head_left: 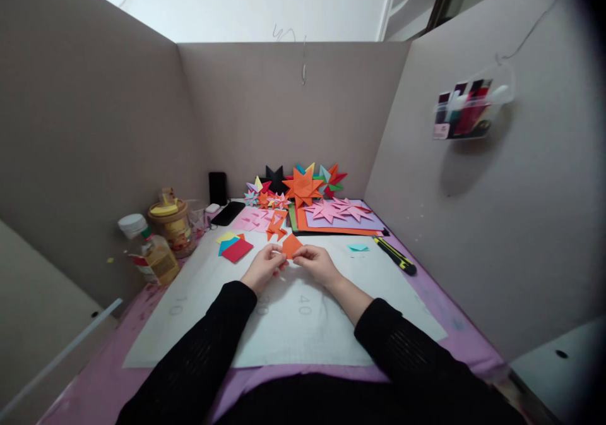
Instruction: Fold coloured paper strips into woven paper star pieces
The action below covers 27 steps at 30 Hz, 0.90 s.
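Here — orange paper (292,245) over white sheet (303,340), grey walls (293,115).

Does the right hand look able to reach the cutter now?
Probably yes: only a small teal paper lies between the right hand and the cutter, though that hand is holding the orange paper.

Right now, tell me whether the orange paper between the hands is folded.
Cannot tell: the orange paper shows a flat face, but its underside is hidden.

Paper stars (303,185) and partitions (293,109) suggest a craft cubicle.
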Available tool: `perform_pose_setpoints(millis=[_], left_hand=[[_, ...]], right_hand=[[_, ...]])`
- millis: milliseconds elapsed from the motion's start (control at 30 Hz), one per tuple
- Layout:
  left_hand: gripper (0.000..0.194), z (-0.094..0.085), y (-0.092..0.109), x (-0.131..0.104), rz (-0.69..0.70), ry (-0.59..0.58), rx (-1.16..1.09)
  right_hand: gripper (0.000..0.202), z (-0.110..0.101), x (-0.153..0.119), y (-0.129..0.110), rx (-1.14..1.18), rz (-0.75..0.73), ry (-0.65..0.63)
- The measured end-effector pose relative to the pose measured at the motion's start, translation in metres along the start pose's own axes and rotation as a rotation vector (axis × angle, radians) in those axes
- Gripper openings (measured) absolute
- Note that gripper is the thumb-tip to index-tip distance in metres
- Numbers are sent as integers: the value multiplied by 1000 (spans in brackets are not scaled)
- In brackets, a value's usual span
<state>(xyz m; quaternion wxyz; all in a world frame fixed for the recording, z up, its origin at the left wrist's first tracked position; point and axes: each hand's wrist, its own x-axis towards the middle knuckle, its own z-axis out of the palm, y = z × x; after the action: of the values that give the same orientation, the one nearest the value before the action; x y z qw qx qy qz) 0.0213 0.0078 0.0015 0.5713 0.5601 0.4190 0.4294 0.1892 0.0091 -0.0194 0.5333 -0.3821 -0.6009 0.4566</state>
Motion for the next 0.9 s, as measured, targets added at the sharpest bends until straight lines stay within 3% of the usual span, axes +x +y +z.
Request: perform_pose_setpoints(millis=[133,300,533,700,900], left_hand=[[33,-1,0,0,176,10,41],[25,-2,0,0,325,5,308],[24,-3,2,-1,338,57,287],[23,-5,2,-1,355,18,268],[18,-3,1,-1,355,77,289]], right_hand=[[12,-2,2,3,-2,-20,60],[14,-2,2,1,39,-20,61],[31,1,0,-1,163,-2,-31],[18,-1,-1,-4,66,-31,13],[13,-2,0,-6,20,-56,73]])
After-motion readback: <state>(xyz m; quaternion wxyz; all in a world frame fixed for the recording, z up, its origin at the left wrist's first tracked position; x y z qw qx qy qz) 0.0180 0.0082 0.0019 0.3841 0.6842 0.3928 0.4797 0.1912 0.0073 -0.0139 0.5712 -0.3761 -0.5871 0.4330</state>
